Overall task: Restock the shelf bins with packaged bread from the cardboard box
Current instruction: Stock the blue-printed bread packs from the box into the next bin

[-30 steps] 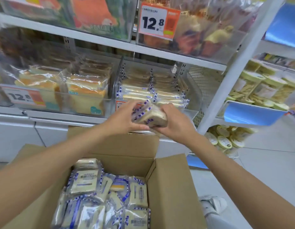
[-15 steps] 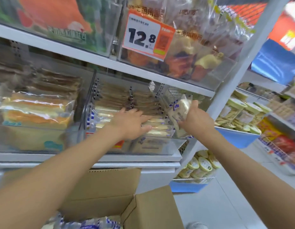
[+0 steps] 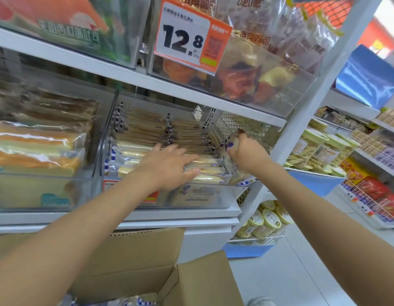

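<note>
1. Where the shelf starts at the left, a clear bin [image 3: 43,191] holds bagged orange-and-yellow loaves [image 3: 37,149].
2. Below, the cardboard box [image 3: 134,261] stands open, with a few bread packets [image 3: 134,302] showing at the picture's bottom edge.
3. The middle bin [image 3: 209,195] holds rows of flat packets [image 3: 147,133]; the left hand [image 3: 167,166] presses on them, fingers spread wide.
4. The right hand [image 3: 247,153] grips a blue-striped packet [image 3: 232,171] upright at that bin's right end.

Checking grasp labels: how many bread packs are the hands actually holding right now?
1. The right hand grips one bread pack upright at the right end of the shelf bin. The left hand lies flat on the stacked packs, gripping none.
</note>
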The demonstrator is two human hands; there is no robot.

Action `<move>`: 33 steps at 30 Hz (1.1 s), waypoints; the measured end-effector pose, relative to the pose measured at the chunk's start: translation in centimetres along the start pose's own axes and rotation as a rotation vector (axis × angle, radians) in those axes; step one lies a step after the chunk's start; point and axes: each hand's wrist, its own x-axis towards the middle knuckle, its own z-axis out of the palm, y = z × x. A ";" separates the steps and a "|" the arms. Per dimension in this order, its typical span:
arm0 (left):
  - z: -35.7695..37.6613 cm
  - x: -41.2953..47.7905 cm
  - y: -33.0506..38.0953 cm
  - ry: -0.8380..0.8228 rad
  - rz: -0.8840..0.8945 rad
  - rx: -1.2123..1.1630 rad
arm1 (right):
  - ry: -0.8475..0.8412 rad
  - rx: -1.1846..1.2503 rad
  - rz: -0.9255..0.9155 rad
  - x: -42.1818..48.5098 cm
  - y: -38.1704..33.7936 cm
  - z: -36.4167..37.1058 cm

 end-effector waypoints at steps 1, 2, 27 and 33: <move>0.0 0.0 0.0 -0.003 0.000 -0.002 | -0.006 -0.036 -0.017 0.1 0.0 0.3; 0.0 0.1 -0.1 -0.007 0.000 -0.007 | -0.012 -0.072 -0.032 0.1 -0.2 0.5; 0.2 0.4 -0.2 -0.024 -0.011 -0.005 | -0.353 0.143 -0.109 0.9 -0.7 4.7; -0.9 -0.3 0.3 0.086 -0.030 -0.111 | 0.068 0.280 -0.284 -1.2 -0.5 4.3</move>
